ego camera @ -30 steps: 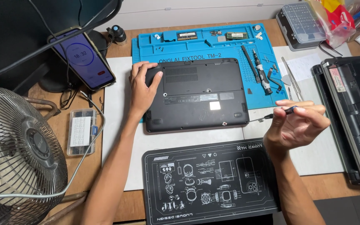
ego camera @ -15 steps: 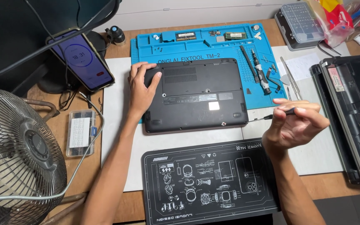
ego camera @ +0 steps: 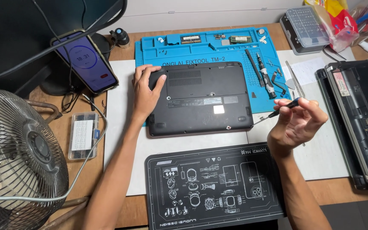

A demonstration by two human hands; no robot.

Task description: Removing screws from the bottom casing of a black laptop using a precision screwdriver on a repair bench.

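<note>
A black laptop (ego camera: 201, 100) lies upside down, its base facing up, partly on a blue repair mat (ego camera: 209, 49). My left hand (ego camera: 145, 91) rests flat on the laptop's left edge, fingers spread. My right hand (ego camera: 297, 123) hovers just right of the laptop and pinches a small black-handled screwdriver (ego camera: 277, 111). The screwdriver's tip points left toward the laptop's lower right corner.
A black illustrated mat (ego camera: 214, 187) lies at the front. A second dark laptop (ego camera: 358, 119) sits at the right, a metal fan (ego camera: 18, 157) at the left. A phone (ego camera: 86, 61) leans on a stand. A clear screw box (ego camera: 82, 135), a bit case (ego camera: 305, 27) and loose tools (ego camera: 265, 76) lie around.
My right hand with the screwdriver has lifted slightly and shifted a little right, its fingers regripping the handle. The left hand and the laptop have stayed put.
</note>
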